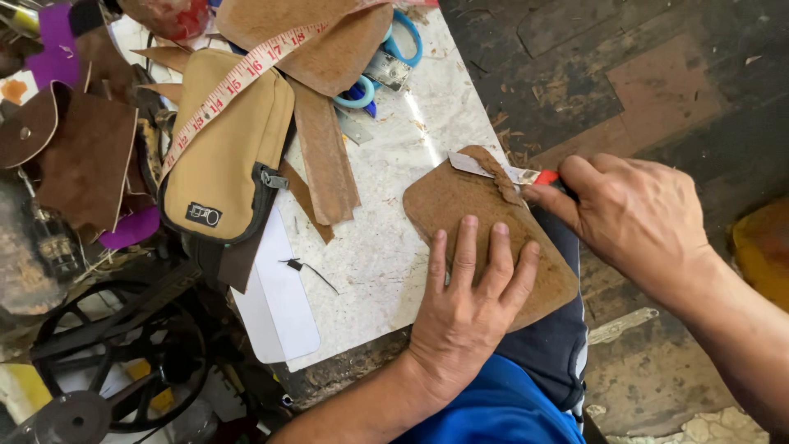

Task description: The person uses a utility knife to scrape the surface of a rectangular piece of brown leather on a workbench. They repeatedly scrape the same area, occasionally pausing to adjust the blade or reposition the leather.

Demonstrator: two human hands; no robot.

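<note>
At the near right edge of the worktable (386, 247), partly hanging off its corner, lies the brown leather piece (468, 201) we are cutting. Our left hand (468, 304) rests flat on it with fingers spread, not gripping anything, pressing down so the piece stays put under the blade. Our right hand (637, 218) is closed around the red-handled utility knife (501, 171), thumb and fingers pinching the handle close to the blade, which lies low along the top edge of the leather; a thin curled strip (500, 177) of leather sits against it, probably a trimmed sliver, though the blade partly covers it.

Further along the table, a long brown leather offcut (325, 156) lies well apart from the work, with blue-handled scissors (386, 62) beyond it, half under another sheet. A tan pouch (226, 148) with a dark zip edge sits at the left, a measuring tape (234, 86) draped across it. A white sheet (283, 300) pokes out below the pouch, and a dark iron wheel (107, 362) shows under the table's left side.
</note>
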